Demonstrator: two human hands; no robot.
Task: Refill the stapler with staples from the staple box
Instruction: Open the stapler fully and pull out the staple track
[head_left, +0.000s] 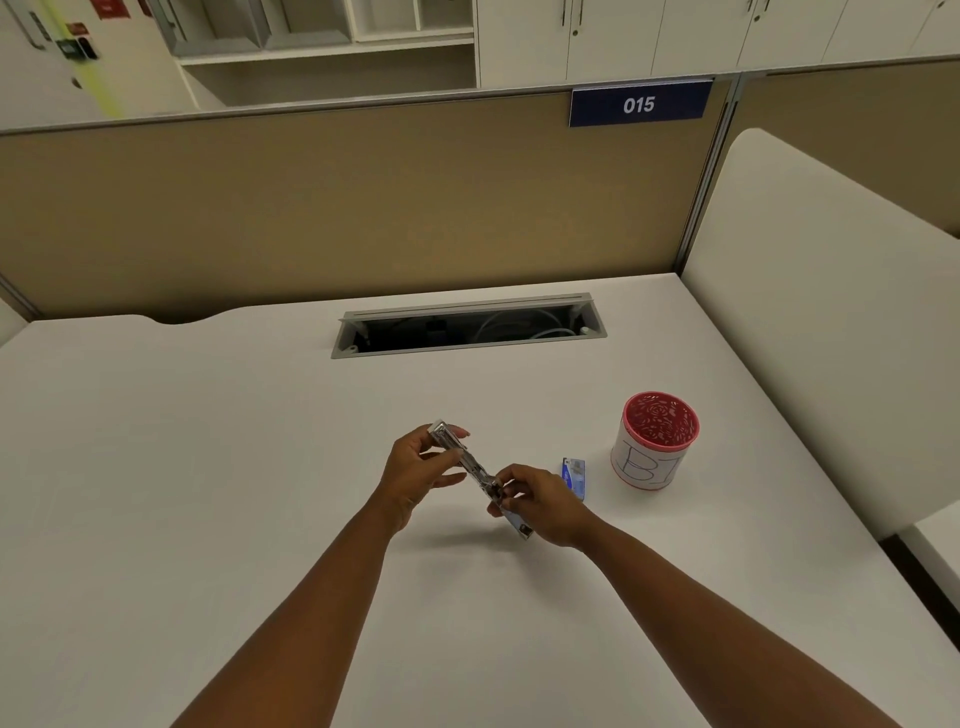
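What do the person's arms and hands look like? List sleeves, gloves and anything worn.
Both forearms are bare up to the frame edge, with no sleeves showing. The left hand and right hand wear no gloves. No watch, bracelet or ring is visible. The left hand's nails look longish.

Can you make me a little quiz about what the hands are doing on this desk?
1. True or false: both hands are holding the stapler.
2. What stands to the right of the small blue staple box?
A. a laptop
B. a red-rimmed cup
C. a book
3. Fill in: the sign on the partition reads ____.

Key
1. True. The left hand holds the far end and the right hand the near end, above the desk.
2. B. The cup stands apart from the box.
3. 015, on the blue sign.
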